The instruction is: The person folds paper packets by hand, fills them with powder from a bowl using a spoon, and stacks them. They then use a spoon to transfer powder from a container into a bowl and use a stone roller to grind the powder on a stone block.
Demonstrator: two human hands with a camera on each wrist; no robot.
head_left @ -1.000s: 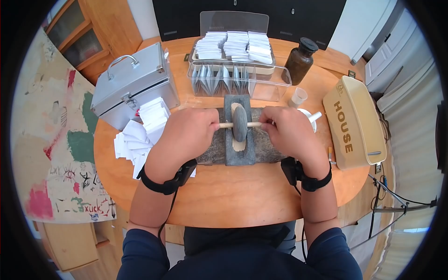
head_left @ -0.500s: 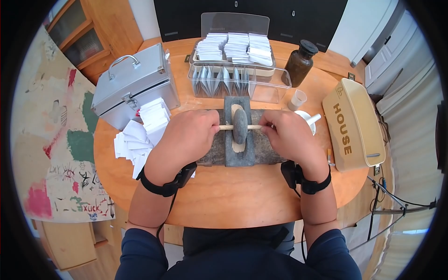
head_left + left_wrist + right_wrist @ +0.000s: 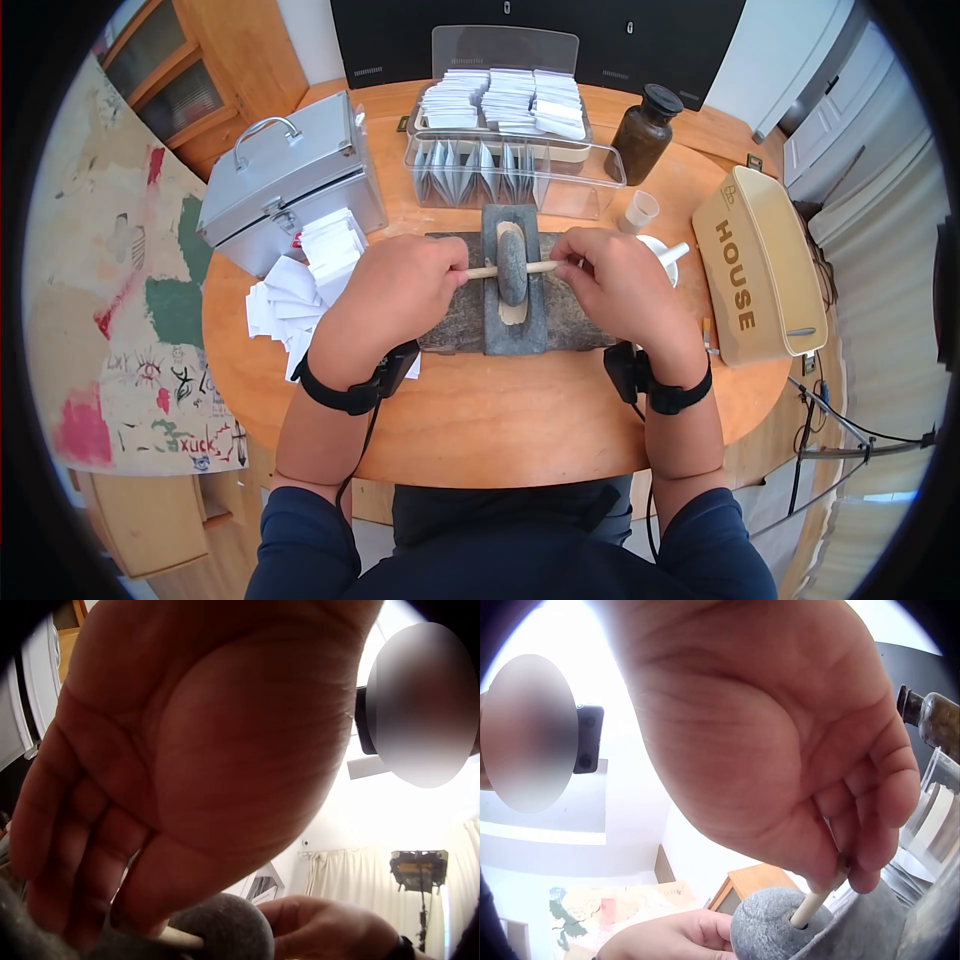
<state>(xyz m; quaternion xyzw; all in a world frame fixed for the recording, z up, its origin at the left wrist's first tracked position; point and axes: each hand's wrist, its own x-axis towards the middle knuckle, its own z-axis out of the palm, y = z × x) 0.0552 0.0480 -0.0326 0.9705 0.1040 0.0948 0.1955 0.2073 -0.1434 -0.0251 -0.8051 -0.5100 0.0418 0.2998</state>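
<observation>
A grey stone grinding wheel [image 3: 513, 270] stands upright in the groove of a boat-shaped stone trough [image 3: 513, 342], with tan powder [image 3: 511, 313] showing around it. A pale wooden rod [image 3: 482, 273] runs through the wheel's centre and sticks out on both sides. The left hand [image 3: 400, 285] pinches the rod's left end, palm down. On the opposite side, the right hand [image 3: 625, 280] pinches the right end between thumb and fingers. In the right wrist view the rod [image 3: 810, 906] enters the hole in the wheel [image 3: 769, 930].
Left are a silver metal case [image 3: 285, 180] and a pile of white paper packets [image 3: 285, 305]. Behind stand clear bins [image 3: 580, 200] of packets and a brown bottle [image 3: 643, 135]. To the right are a small cup [image 3: 640, 210], a white mortar [image 3: 655, 248] and a beige HOUSE bin [image 3: 745, 290].
The wheel has shifted slightly toward the person within the trough. Its rod now slants a little, right end farther away. Both hands keep their hold.
</observation>
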